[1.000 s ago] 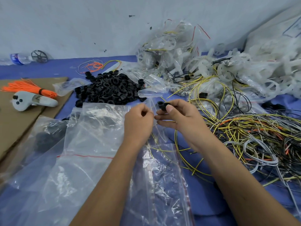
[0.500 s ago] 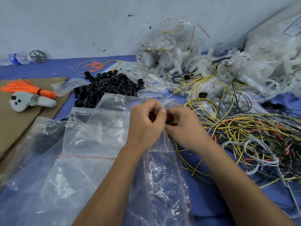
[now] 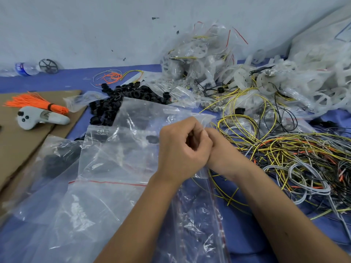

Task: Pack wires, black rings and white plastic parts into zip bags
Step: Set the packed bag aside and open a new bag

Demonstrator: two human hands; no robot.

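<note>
My left hand and my right hand meet at the centre, knuckles together, both pinching the top edge of a clear zip bag. The left hand covers the right hand's fingertips. That bag is raised off the blue mat, and a black ring shows through its film. A pile of black rings lies behind the bag. To the right spreads a tangle of yellow, grey and black wires. White plastic parts are heaped at the back right.
More clear zip bags with red seal lines lie under my forearms. Filled bags are piled against the wall. On cardboard at the left lie a white controller and an orange wire bundle. A water bottle lies far left.
My right hand carried black rings to the bag's mouth and closed in against the left hand. The bag has risen and spread out, and a ring now shows inside it.
</note>
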